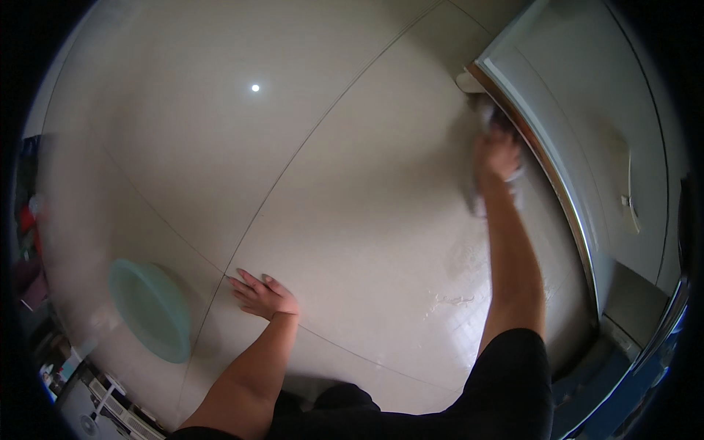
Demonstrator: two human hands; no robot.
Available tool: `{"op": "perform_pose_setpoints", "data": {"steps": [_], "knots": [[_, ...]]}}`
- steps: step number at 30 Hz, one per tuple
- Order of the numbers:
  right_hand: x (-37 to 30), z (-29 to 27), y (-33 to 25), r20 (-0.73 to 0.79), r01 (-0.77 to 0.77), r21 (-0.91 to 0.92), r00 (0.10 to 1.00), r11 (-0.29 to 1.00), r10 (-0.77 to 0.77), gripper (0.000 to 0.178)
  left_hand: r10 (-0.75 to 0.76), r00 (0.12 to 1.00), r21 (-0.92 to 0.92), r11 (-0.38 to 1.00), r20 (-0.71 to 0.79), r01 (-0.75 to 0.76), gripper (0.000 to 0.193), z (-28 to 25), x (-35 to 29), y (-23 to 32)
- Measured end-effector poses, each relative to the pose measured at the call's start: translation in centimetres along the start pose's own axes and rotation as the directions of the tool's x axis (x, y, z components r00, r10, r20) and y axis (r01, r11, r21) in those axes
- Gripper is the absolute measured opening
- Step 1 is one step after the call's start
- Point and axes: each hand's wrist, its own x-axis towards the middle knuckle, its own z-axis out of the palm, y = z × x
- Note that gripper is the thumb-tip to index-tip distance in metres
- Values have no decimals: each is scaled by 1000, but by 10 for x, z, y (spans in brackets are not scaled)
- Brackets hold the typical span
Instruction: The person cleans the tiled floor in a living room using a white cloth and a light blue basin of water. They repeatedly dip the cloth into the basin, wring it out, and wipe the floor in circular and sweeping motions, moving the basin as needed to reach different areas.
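On the tiled floor, my left hand lies flat with its fingers spread and nothing in it. My right arm stretches far forward along the base of a pale cabinet. There my right hand, smeared by motion, presses on a light greyish cloth against the floor. Parts of the cloth show in front of and behind the hand, close to the cabinet's brown lower edge. Wet streaks shine on the tiles to the left of my right forearm.
A pale green plastic basin stands left of my left hand. Behind it, at the left rim, are a white appliance or rack and assorted items. The cabinet bounds the right side, with a blue object at the lower right.
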Motion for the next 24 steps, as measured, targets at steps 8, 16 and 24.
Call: {"op": "perform_pose_setpoints", "data": {"steps": [8,16,24], "knots": [[14,7,-110,-279,501,10,833,866,-478,49,78,997,-43,996,-19,-79,60,2,0,0],[-81,4,-207,-123,790,202,607,578,-785,42,49,999,-48,998,-12,-49,60,4,-2,-8],[-274,21,-228,-153,872,488,122,32,-981,42,36,998,-48,998,-53,-39,59,11,-1,-3]]}}
